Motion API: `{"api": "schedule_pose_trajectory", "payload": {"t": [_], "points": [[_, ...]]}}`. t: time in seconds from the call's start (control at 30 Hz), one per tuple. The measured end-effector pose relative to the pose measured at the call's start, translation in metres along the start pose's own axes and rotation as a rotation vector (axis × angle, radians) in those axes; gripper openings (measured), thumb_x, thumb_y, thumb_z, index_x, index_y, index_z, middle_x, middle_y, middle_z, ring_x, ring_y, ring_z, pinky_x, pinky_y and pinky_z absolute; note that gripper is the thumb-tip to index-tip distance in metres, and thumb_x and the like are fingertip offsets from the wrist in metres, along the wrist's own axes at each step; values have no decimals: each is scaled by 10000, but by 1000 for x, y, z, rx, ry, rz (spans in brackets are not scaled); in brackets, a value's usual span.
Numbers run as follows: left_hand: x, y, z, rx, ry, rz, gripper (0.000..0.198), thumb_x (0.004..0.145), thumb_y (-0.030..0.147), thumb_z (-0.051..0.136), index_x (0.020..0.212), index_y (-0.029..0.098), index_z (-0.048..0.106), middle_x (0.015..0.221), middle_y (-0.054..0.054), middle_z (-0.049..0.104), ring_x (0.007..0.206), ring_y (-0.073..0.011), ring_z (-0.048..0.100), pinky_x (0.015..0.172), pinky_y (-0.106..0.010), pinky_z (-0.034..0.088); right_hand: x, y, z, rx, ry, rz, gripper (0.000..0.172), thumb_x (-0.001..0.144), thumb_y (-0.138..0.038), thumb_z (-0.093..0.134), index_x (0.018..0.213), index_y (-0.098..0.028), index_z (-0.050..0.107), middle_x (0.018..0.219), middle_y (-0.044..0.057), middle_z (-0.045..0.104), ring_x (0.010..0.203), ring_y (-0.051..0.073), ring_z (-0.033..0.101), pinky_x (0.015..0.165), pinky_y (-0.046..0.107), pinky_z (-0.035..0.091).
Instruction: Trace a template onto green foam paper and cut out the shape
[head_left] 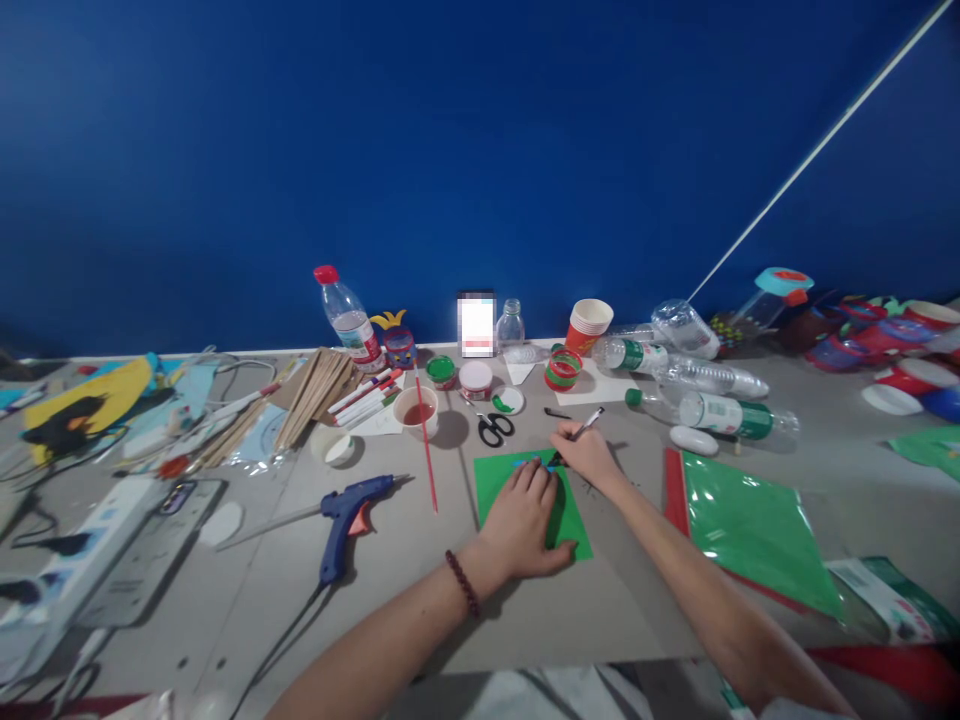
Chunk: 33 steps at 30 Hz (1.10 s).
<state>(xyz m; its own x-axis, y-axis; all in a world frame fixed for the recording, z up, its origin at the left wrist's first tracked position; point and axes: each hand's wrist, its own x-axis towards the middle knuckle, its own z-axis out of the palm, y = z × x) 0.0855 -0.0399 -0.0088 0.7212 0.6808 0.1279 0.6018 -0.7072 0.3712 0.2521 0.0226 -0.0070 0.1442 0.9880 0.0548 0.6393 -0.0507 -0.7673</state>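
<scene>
My left hand (523,520) lies flat on a sheet of green paper (577,535), fingers spread, with a beaded bracelet at the wrist. A small blue strip (519,463) shows near its fingertips, mostly covered, so its kind cannot be told. At the sheet's upper right edge my right hand (589,455) is closed around a pen (591,420). The pen's tip is hidden by the fingers. Just beyond lies a small black piece (556,413) that looks like a pen cap. Black-handled scissors (495,428) rest above the sheet.
Leftward lie a blue glue gun (349,515), a paintbrush (426,440) across a paper cup (409,412), markers (367,400) and wooden sticks (315,390). Plastic bottles (731,415), a packet of green sheets (757,525) and a cup stack (589,325) stand or lie right.
</scene>
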Motion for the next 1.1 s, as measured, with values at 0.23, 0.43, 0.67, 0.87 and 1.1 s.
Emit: {"api": "schedule_pose_trajectory", "payload": {"t": [0.23, 0.43, 0.67, 0.87, 1.1], "points": [[1, 0, -4, -6, 3, 9, 782, 720, 582, 576, 1300, 75, 439, 1277, -205, 515, 1285, -374, 402, 1122, -504, 298, 0, 1, 1, 14, 7, -11, 236, 639, -341, 458, 448, -232, 376, 372, -31, 437, 445, 149, 441, 473, 245, 343], [1, 0, -4, -11, 2, -2, 782, 718, 579, 579, 1310, 89, 433, 1287, -198, 508, 1291, -377, 396, 1116, -507, 304, 0, 1, 0, 28, 2, -15, 233, 639, -334, 458, 447, -231, 377, 373, -31, 436, 437, 146, 441, 460, 243, 339], [1, -1, -3, -18, 8, 1, 794, 715, 569, 587, 1322, 86, 417, 1283, -195, 508, 1297, -373, 388, 1121, -500, 298, 1, 2, 0, 34, 7, 7, 232, 647, -337, 458, 458, -233, 374, 382, -38, 430, 449, 147, 448, 477, 245, 347], [0, 0, -2, -17, 25, 0, 783, 713, 570, 585, 1324, 113, 411, 1288, -189, 507, 1295, -376, 388, 1105, -520, 305, 1, 5, 0, 46, 1, 26, 238, 649, -342, 462, 452, -235, 383, 381, -40, 429, 449, 147, 444, 480, 247, 351], [1, 0, -4, -5, 27, 6, 777, 713, 574, 583, 1313, 104, 438, 1266, -178, 527, 1280, -372, 408, 1116, -497, 301, 3, 9, 3, 62, 28, 53, 255, 657, -357, 460, 457, -240, 354, 372, -52, 385, 438, 146, 447, 463, 239, 345]]}}
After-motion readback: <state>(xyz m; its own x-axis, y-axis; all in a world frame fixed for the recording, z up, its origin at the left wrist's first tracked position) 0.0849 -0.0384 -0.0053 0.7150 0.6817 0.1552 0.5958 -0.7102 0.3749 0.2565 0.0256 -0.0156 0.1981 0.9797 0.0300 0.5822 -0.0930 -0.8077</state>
